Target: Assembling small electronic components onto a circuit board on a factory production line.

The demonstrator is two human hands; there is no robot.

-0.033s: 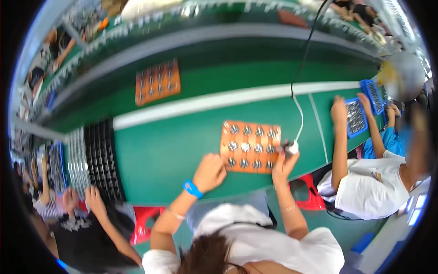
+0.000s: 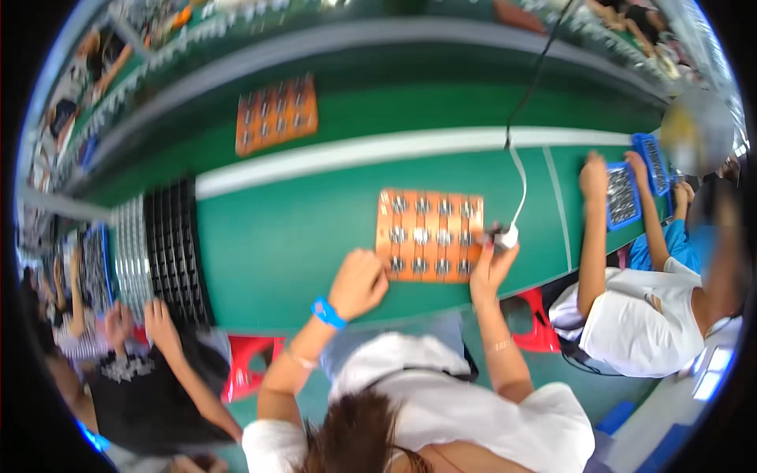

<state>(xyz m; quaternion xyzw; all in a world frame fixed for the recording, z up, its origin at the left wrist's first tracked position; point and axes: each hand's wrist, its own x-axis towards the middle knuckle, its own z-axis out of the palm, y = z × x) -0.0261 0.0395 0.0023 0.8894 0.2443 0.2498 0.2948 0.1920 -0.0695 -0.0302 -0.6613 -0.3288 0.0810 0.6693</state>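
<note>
An orange tray [image 2: 429, 251] with rows of round, shiny metal parts lies on the green bench in front of me. My right hand [image 2: 491, 272] is at the tray's right edge, its fingers closed round a white corded tool [image 2: 507, 236] with a dark tip. That tip points at the right-hand column of parts; whether it touches one, I cannot tell. By the lower left corner of the tray rests my left hand [image 2: 359, 282], fingers curled in and a blue band on the wrist. Its palm is hidden, so what it holds, if anything, does not show.
A second orange tray [image 2: 277, 117] sits beyond the white strip [image 2: 355, 151]. Black ridged trays [image 2: 177, 252] stand at the left. The tool's cord [image 2: 521, 177] hangs from above. To the right, a co-worker's hands work at a blue basket [image 2: 623, 195]; another person sits at left.
The whole view has shifted slightly, so the near tray and my hands sit a little higher in the picture. My grip on the corded tool looks the same.
</note>
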